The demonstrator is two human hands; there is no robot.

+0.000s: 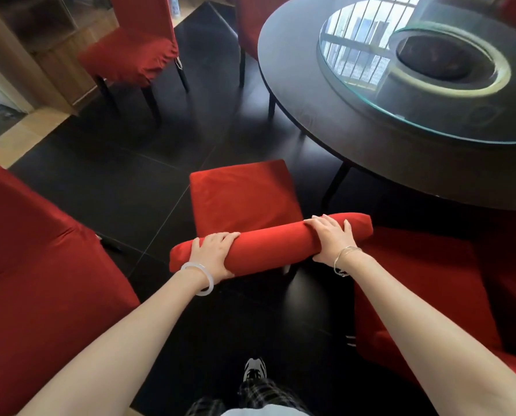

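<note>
My left hand (pixel 213 253) and right hand (pixel 331 238) curl over the top of the chair back (pixel 268 244), one near each end; its long axis runs side to side before me, right end farther off; smooth red cloth, rounded like a bolster; its square seat (pixel 241 199) lies beyond, near a dark round table (pixel 295 85).

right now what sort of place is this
Probably a dining room, maybe a restaurant's private room: a round dark table bears a round glass turntable, a red fabric-covered chair stands beyond, and the left hand and right hand grip another's red-covered chair back.
</note>
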